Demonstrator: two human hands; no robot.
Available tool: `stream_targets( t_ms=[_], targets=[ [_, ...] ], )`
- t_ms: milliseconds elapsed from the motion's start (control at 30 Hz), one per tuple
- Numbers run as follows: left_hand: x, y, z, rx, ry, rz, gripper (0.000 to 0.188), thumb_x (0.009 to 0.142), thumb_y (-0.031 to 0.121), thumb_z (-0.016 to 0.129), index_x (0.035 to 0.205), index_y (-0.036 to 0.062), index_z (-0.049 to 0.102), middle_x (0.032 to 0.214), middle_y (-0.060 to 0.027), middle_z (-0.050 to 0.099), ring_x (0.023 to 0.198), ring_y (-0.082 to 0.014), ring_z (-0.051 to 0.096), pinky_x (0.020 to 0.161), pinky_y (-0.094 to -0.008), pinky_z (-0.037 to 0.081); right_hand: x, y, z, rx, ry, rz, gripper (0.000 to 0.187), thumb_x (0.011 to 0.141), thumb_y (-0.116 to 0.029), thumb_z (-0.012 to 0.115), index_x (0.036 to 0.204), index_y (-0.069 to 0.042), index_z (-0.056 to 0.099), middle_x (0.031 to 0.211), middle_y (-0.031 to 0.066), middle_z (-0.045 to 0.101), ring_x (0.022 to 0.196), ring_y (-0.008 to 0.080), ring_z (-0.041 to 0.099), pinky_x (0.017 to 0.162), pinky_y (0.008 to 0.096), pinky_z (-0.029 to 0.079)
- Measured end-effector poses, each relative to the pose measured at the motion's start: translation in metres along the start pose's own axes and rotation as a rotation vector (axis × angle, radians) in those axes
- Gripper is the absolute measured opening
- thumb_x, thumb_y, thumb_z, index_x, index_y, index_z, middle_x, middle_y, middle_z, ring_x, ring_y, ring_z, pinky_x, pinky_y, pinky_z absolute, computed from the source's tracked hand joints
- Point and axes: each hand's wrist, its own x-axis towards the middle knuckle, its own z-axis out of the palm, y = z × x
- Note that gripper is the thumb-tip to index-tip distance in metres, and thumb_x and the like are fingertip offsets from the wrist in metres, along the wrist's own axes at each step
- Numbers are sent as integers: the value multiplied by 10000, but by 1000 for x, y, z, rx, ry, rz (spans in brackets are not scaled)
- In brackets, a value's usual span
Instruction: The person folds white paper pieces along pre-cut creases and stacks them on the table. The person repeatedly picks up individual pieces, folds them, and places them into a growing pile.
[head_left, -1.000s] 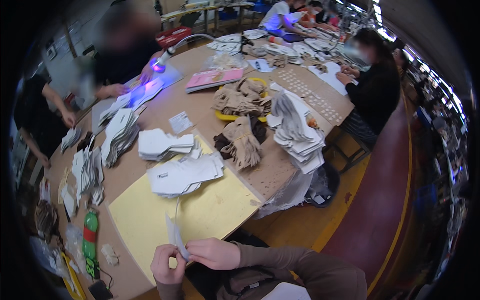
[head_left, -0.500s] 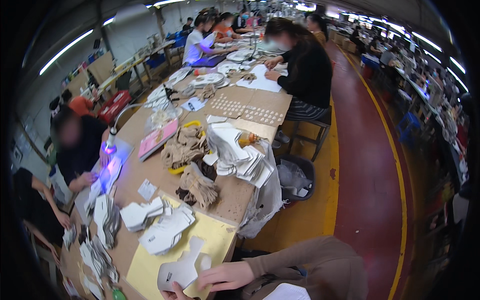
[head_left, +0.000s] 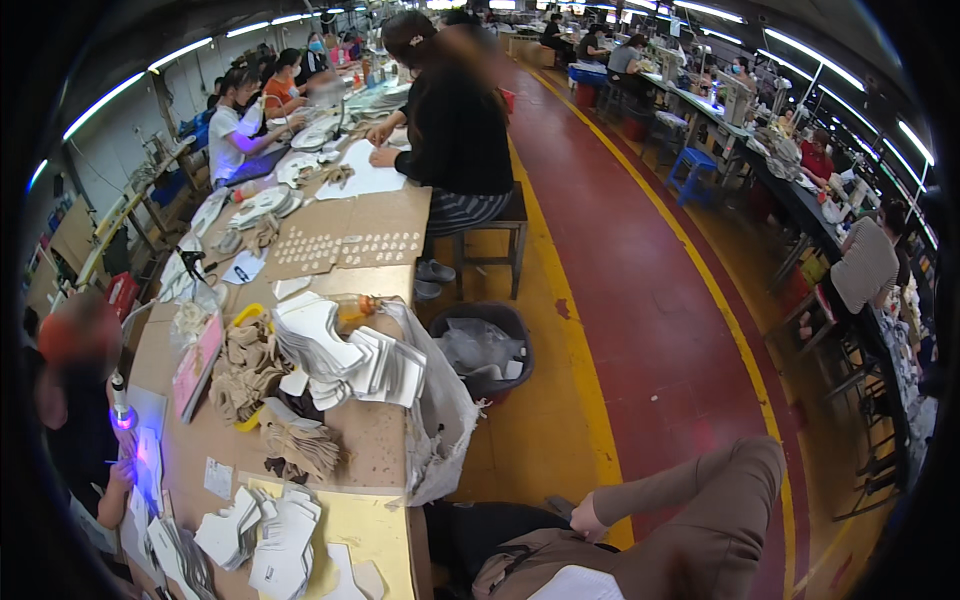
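My right hand (head_left: 588, 518) is down at my right side, beside my dark-clothed thigh. A dark grey flat thing (head_left: 560, 507) shows right by it; I cannot tell whether the hand holds it, as the fingers are mostly hidden. No part of my left hand is in view. On the yellow sheet (head_left: 385, 540) at the table's near end lies a loose white cut piece (head_left: 345, 575). Next to it are stacks of similar white shaped pieces (head_left: 283, 555), some with a small dark print.
Tan pieces (head_left: 245, 365) fill a yellow basket beside a big white stack (head_left: 350, 350). A black bin (head_left: 490, 345) with plastic bags stands on the floor. A co-worker in black (head_left: 455, 130) sits along the table; another works under a violet lamp (head_left: 122, 410). A red aisle (head_left: 640, 270) runs right.
My right hand has left the white piece and moved right, down to my side. The white piece now lies on the yellow sheet. My left hand has gone out of view; the view has turned right.
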Motion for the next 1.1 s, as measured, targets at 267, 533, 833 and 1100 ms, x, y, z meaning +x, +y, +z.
stream_targets(
  t_ms=[267, 533, 833, 1100],
  targets=[
    [-77, -21, 16, 167, -492, -160, 322, 895, 198, 613, 1143, -7, 620, 1053, -192, 673, 1000, -326, 651, 855, -404, 525, 26, -14, -29, 83, 159, 186, 292, 885, -347, 599, 1016, -127, 740, 979, 145, 732, 928, 355, 710, 772, 477, 559],
    [-180, -75, -23, 235, -600, -235, 309, 907, 246, 596, 1100, 8, 644, 1035, -193, 682, 979, -340, 655, 846, -419, 525, 125, -111, -89, 101, 442, -202, 292, 889, -348, 601, 1008, -119, 737, 976, 149, 729, 920, 358, 707, 771, 478, 555],
    [-279, -119, -35, 296, -654, -395, 317, 920, 299, 577, 1051, 26, 670, 1014, -195, 692, 956, -357, 660, 835, -435, 525, 170, -210, -102, -16, 356, -489, 293, 894, -350, 604, 998, -110, 735, 972, 153, 727, 910, 361, 703, 770, 480, 551],
    [-308, -152, -10, 301, -612, -339, 327, 915, 326, 568, 1010, 39, 694, 1000, -201, 699, 952, -382, 661, 834, -462, 522, 182, -230, -96, -69, 321, -543, 294, 899, -352, 606, 990, -102, 732, 969, 157, 724, 902, 363, 700, 770, 481, 548]
  ],
)
